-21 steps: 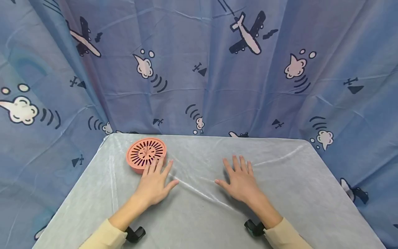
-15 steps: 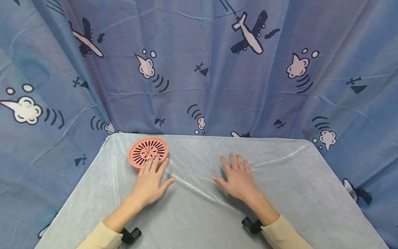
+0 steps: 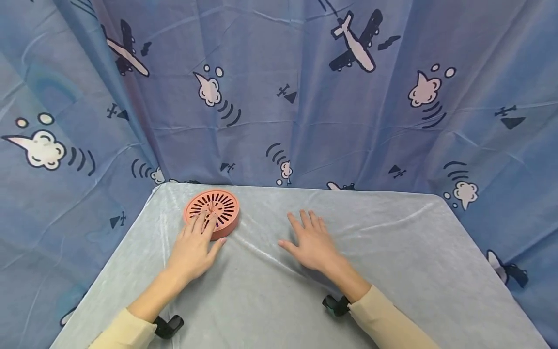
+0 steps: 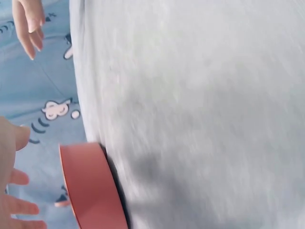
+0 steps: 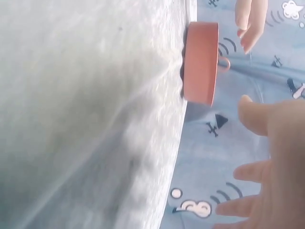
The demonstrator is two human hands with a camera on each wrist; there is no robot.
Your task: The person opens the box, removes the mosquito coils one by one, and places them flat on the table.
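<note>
A round coral box (image 3: 225,217) with a slotted lid stands at the back left of the table. Its smooth side wall (image 4: 93,186) shows in the left wrist view, and the right wrist view shows a small loop handle (image 5: 224,64) on the lid. My left hand (image 3: 192,254) overlaps the front left of the lid in the head view, its fingers spread and extended. Seen from the right wrist, that hand hovers above the box, apart from the loop. My right hand (image 3: 314,247), fingers extended, is held over the cloth to the right of the box and holds nothing.
A pale grey cloth (image 3: 270,300) with a few creases covers the table. Behind and beside it hangs a blue curtain (image 3: 261,106) printed with planes and clouds. Black wrist cameras (image 3: 169,327) sit below both forearms.
Both hands have shifted left, the right one nearer the box and the left one across the lid's front left. The view has turned slightly, and the box stays in place on the table.
</note>
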